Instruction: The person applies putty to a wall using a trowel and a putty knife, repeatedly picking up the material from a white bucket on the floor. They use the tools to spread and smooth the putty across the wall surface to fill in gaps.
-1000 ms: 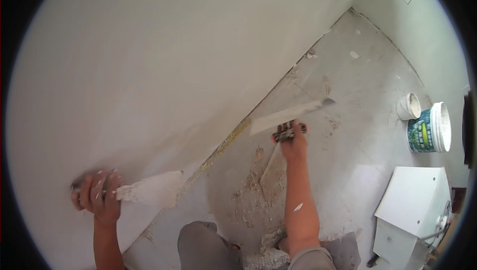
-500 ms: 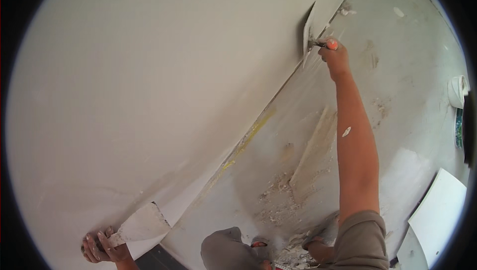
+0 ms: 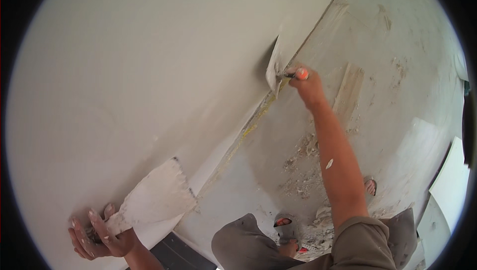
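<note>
Trowel [image 3: 273,68] sits in right fingers [image 3: 295,84], scraper [image 3: 158,193] in left fingers [image 3: 98,226].

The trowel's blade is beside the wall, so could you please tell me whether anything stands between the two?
Nothing visible stands between the trowel held in the right hand and the wall. The broad scraper in the left hand is at lower left, apart from the trowel.

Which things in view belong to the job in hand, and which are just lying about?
In use:
Wide scraper, held in the left hand
Trowel with an orange-ended handle, held in the right hand at the wall

Apparently just lying about:
Crumbled debris on the floor
White panelled object, right edge
Dark grey object, lower edge; use unclear
</note>
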{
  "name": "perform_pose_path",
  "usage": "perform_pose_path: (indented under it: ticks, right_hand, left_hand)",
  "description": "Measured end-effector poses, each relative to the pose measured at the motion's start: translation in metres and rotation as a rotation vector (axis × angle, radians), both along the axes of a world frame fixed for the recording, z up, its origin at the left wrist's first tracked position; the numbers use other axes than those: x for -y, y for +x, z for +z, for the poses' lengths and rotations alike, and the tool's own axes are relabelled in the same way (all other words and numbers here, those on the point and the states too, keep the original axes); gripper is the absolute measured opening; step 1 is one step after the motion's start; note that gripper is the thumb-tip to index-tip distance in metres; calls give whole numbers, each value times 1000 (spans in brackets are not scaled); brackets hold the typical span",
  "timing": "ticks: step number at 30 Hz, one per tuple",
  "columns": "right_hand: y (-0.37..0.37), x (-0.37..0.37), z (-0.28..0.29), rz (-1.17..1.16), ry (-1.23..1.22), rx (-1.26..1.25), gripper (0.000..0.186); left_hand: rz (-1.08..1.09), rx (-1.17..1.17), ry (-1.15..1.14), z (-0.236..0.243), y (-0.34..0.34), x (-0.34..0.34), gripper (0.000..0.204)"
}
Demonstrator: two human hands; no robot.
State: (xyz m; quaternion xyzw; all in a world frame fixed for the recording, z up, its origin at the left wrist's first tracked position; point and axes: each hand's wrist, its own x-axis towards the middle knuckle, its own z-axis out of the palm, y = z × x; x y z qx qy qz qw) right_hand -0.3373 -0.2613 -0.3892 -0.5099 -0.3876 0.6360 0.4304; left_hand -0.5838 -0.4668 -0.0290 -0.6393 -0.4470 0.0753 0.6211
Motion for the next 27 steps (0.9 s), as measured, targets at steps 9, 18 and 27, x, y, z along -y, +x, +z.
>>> perform_pose_path:
  ticks: [9, 18, 27]
  right_hand:
    - [-121, 161, -21, 36, -64, -22, 16]
    - [-101, 199, 90, -66, 30, 55, 18]
    - [-131, 197, 86, 275, 359, 55, 18]
  left_hand:
    - [-48, 51, -82, 10, -4, -4, 25]
    - [22, 523, -394, -25, 10, 42, 29]
    - [197, 2478, -720, -85, 154, 167, 39]
